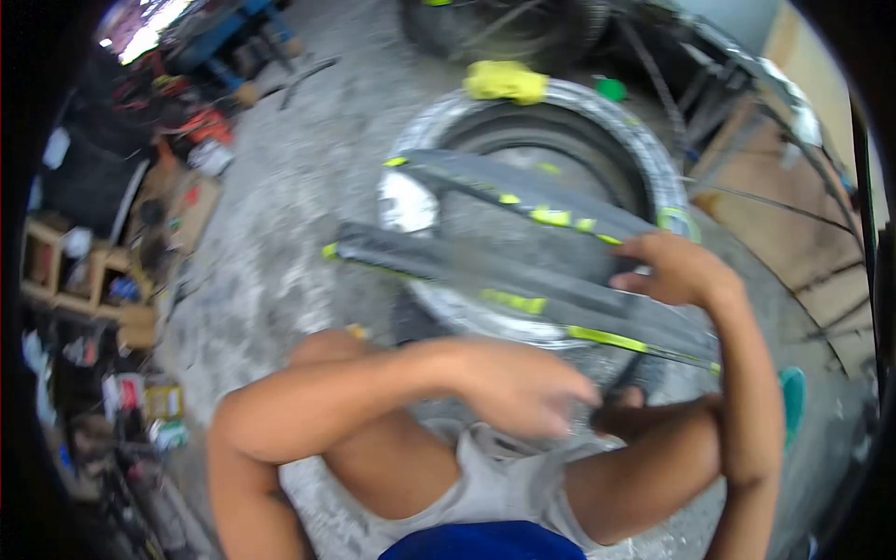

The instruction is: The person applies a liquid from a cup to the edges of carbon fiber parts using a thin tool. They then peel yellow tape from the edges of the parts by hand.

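Observation:
Two long dark grey strips with yellow-green marks lie across a large ring with a silvery rim [667, 173]. The far strip [523, 194] slants toward my right hand [667, 269], which is over its right end, thumb and fingers apart. The near strip [448, 263] runs below it, its right end beyond my right wrist. My left hand [527, 387] hovers above my lap, just short of the near strip; its fingers are smeared by motion. A yellow cloth [506, 82] rests on the far edge of the rim.
Behind the ring stands a dark round object [504, 28]. Wooden compartments [89, 280] and mixed clutter line the left side. Flat brown boards [775, 215] and metal bars are at the right. A green item [793, 406] lies beside my right arm. A blue stand [229, 42] is at the back left.

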`<state>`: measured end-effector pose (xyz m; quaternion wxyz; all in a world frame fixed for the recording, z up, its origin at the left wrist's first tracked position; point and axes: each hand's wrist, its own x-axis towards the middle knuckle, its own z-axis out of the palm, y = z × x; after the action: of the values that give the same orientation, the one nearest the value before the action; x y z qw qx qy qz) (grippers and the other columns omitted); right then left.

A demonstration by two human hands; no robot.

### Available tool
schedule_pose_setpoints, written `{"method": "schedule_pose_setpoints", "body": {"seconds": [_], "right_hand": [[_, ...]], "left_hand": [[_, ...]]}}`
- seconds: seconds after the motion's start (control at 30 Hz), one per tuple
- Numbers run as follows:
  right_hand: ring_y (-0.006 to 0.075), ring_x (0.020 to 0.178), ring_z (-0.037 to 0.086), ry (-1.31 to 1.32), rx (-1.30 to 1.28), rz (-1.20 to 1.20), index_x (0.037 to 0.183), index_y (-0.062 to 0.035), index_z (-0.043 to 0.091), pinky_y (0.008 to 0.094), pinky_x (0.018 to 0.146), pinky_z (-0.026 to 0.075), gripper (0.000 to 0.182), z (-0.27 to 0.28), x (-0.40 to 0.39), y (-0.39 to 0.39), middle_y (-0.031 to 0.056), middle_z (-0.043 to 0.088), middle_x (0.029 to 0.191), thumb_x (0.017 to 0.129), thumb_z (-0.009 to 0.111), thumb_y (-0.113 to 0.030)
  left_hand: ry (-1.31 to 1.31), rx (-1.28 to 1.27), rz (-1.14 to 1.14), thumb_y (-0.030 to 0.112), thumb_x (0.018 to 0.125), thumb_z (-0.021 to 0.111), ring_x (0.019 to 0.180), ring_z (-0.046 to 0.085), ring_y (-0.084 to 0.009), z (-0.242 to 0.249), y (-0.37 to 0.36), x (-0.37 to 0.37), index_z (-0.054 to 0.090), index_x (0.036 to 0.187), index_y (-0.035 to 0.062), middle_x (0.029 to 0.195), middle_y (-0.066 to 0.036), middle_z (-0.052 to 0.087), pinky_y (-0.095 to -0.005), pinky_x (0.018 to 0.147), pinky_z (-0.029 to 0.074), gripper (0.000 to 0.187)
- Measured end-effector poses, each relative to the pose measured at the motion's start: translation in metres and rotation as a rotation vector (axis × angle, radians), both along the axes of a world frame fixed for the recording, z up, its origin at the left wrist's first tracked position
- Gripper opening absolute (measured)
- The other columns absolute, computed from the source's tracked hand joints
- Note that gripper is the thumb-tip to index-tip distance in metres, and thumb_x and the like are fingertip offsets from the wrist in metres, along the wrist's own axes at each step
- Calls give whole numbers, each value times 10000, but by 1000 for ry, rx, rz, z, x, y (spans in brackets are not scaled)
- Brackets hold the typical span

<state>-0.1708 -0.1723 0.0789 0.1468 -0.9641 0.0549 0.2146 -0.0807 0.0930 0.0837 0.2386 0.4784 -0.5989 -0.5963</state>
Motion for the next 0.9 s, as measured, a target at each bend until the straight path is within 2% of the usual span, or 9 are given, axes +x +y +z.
{"method": "schedule_pose_setpoints", "body": {"seconds": [0.07,0.1,0.17,0.2,0.3,0.57,0.83,0.9], "right_hand": [[369,1193,589,19,-3,-50,1301,-87,648,444,1026,465,497,9,-4,2,205,647,1242,901,707,-378],[369,1193,589,21,20,-44,1301,-87,648,444,1026,465,497,6,-4,0,205,647,1242,901,707,-378],[376,1168,602,22,20,-50,1280,-80,657,438,1016,470,471,2,-6,-3,206,659,1211,901,708,-355],[376,1168,602,32,19,-60,1280,-80,657,438,1016,470,471,1,-6,-4,206,659,1211,901,708,-355],[372,1176,601,87,-15,-73,1271,-70,657,441,1012,472,462,1,-4,2,207,661,1213,902,706,-343],[386,1143,618,80,1,-57,1265,-46,654,442,1003,478,464,-10,0,-7,208,675,1195,901,710,-329],[382,1168,601,69,-1,-46,1244,-21,655,440,1029,468,475,-17,8,-5,195,661,1230,863,742,-292],[377,1158,604,62,-3,-37,1248,-43,659,443,1015,472,459,-18,9,-6,194,663,1207,875,728,-302]], "left_hand": [[415,110,28,123,902,614,939,687,-215,37,3,-28,481,1399,-39,1038,-137,710,-333,809,545,540],[545,176,6,109,918,595,918,674,-158,50,8,-38,464,1420,-35,1069,-118,701,-288,797,535,539],[867,193,-7,191,925,626,873,627,-107,59,20,-49,501,1352,-23,1025,-68,662,-260,758,502,493],[876,196,-18,191,925,626,873,627,-107,57,19,-45,501,1352,-23,1025,-68,662,-260,758,502,493],[1034,430,-666,346,1126,140,1517,277,-220,50,16,-32,90,1628,302,1655,-129,244,-384,1261,125,507],[1120,299,-573,335,1114,151,1497,284,-219,43,21,-23,102,1623,294,1634,-127,251,-382,1245,134,513],[1115,282,-478,324,1103,162,1478,291,-219,48,18,-24,113,1618,285,1613,-125,259,-379,1230,143,519],[1113,277,-467,322,1100,165,1473,293,-219,49,19,-24,116,1617,283,1607,-125,260,-378,1226,145,521]]}}
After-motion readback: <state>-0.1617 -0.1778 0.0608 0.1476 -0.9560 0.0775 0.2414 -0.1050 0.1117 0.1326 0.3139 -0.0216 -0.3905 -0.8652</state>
